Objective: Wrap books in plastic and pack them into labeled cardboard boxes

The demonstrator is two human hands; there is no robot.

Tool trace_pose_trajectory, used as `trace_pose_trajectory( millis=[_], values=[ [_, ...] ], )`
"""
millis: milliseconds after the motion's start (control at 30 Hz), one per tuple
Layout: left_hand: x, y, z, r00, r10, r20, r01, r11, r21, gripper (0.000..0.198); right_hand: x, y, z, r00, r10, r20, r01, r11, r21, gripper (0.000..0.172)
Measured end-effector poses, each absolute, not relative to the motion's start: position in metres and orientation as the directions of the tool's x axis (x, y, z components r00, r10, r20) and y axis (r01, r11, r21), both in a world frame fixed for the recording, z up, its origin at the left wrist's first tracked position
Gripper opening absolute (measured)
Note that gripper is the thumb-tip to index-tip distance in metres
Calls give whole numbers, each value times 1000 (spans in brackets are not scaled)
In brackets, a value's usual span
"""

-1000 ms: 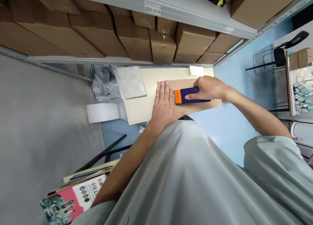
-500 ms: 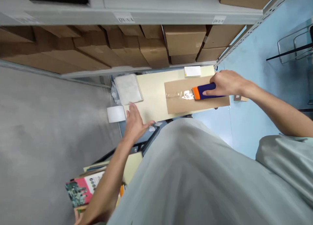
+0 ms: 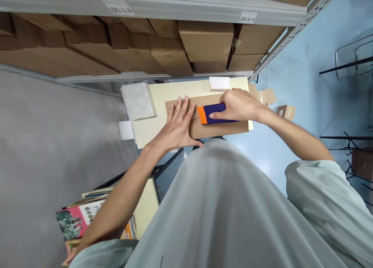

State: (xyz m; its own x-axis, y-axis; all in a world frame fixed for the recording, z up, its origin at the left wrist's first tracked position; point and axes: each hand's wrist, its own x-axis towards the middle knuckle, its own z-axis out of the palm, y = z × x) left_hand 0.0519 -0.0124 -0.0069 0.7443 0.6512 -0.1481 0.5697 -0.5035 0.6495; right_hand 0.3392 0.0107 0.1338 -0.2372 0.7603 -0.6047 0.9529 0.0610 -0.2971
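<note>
A flat brown cardboard parcel [image 3: 221,128] lies across a small cream table [image 3: 151,122]. My left hand [image 3: 177,126] rests flat on the parcel's left end, fingers spread. My right hand [image 3: 237,104] grips a blue tape dispenser with an orange head [image 3: 208,115], pressed on the parcel's top just right of my left hand. A small white box [image 3: 219,83] sits at the table's far edge, behind the parcel.
A padded white envelope [image 3: 137,100] lies at the table's left end, a white roll [image 3: 126,130] below it. Metal shelves [image 3: 175,7] hold brown cartons [image 3: 204,42] behind. Books [image 3: 78,221] lie stacked at lower left. Cardboard scraps [image 3: 285,111] sit on the blue floor; wire chairs [image 3: 349,62] stand at right.
My left hand came back from the table's left edge and is pressed flat on the parcel again. My right hand slid the dispenser leftward along the parcel towards it.
</note>
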Motion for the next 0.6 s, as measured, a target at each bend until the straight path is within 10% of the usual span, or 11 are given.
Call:
trace_pose_trajectory(
  millis=[200,600],
  values=[
    [23,-4,-42,726,662,-185,615,-505,606,169,303,15,126,-349,747,-566,907,119,-403,56],
    [37,-16,-73,760,642,-103,533,-525,663,139,343,12,121,-230,743,-629,968,110,-225,64]
  ],
)
